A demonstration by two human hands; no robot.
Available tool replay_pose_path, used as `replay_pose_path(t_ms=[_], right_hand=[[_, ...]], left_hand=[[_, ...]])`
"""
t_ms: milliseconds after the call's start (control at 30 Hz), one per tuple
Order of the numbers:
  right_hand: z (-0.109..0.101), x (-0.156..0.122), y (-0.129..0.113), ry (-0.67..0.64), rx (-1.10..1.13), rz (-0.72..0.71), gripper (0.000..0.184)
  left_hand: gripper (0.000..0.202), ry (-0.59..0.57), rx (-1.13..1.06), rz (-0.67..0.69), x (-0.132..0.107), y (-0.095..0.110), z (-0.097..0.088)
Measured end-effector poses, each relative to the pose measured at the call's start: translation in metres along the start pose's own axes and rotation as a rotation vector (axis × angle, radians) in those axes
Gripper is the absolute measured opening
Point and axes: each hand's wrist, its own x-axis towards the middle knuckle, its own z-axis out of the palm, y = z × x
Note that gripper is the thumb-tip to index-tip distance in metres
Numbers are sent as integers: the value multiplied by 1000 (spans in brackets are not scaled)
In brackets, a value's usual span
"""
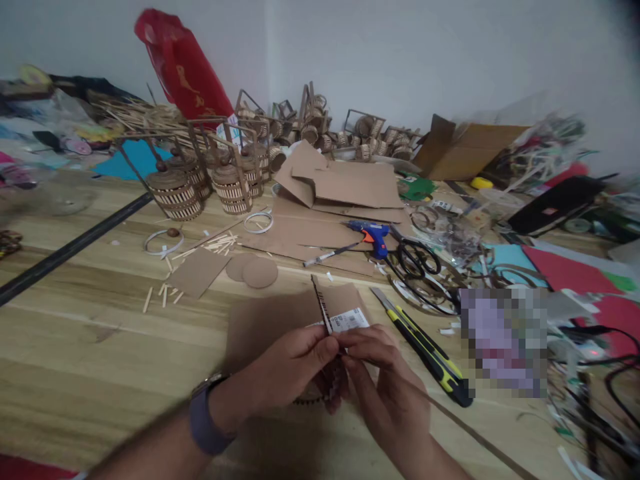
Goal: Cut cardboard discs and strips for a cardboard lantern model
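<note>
My left hand point(290, 370) and my right hand point(383, 380) meet at the near middle of the wooden table point(75, 347). Both pinch a narrow corrugated cardboard strip point(321, 305) that stands up on edge between the fingertips. Under my hands lies a flat cardboard sheet point(260, 323) with a white printed label point(350, 320). A round ribbed piece shows partly beneath my left palm. I wear a wristwatch point(205, 413) on my left wrist.
A yellow-black utility knife point(425, 347) lies just right of my hands. Beyond are scissors point(415, 260), a blue glue gun point(373, 235), cardboard discs point(253, 270), small woven baskets point(175, 190), loose cardboard sheets point(340, 183) and a red bag point(183, 67). Coloured paper and clutter fill the right side.
</note>
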Motion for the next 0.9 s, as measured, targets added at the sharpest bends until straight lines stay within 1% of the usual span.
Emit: replay_pose_path(t_ms=[200, 300, 467, 600, 667, 767, 833, 900], right_hand=[[-1, 3, -2, 10, 51, 55, 14], [-2, 5, -4, 21, 79, 80, 11], [-4, 8, -7, 46, 161, 202, 8], [-2, 11, -9, 90, 327, 327, 10], [-2, 12, -9, 98, 392, 365, 11], [-2, 10, -8, 82, 341, 326, 10], [-3, 8, -5, 55, 246, 259, 12], [-3, 6, -3, 31, 165, 193, 11]], left_hand=[[66, -98, 19, -25, -2, 4, 1], [66, -130, 31, -11, -2, 6, 1], [64, -167, 8, -12, -3, 5, 1], [58, -227, -25, -57, -6, 3, 1], [57, -251, -47, -79, -6, 3, 1], [51, -221, -104, -80, -6, 4, 0], [48, -199, -144, -80, -5, 5, -1], [51, -198, -162, -91, -4, 5, -1]])
